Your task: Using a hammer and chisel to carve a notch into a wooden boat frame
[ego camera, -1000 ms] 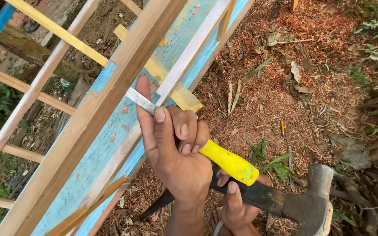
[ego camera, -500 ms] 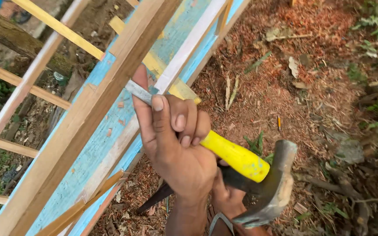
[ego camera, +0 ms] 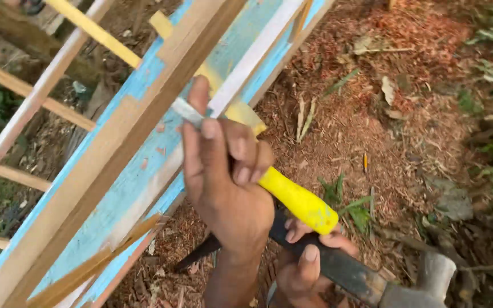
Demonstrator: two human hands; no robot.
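Observation:
My left hand (ego camera: pixel 223 182) grips a chisel with a yellow handle (ego camera: pixel 298 199). Its steel blade (ego camera: pixel 186 111) rests against the blue-painted board (ego camera: pixel 121 171) of a wooden frame, just beside a long bare-wood beam (ego camera: pixel 104 148). My right hand (ego camera: pixel 303 262) is below it, wrapped around the dark handle of a hammer (ego camera: pixel 343 268). The hammer's grey metal head (ego camera: pixel 423 282) sits low at the right, away from the butt of the chisel. The chisel slants down and to the right from the board.
Thin wooden slats (ego camera: pixel 18 120) cross the frame at the left, with grass beneath them. A split sliver of wood (ego camera: pixel 98 259) juts from the board's lower edge. Reddish wood chips, dry leaves and a few green sprouts (ego camera: pixel 349 199) cover the ground at the right.
The hammer head has dropped from raised beside the chisel handle to low at the right. My left hand stays on the chisel against the board; the view has shifted closer.

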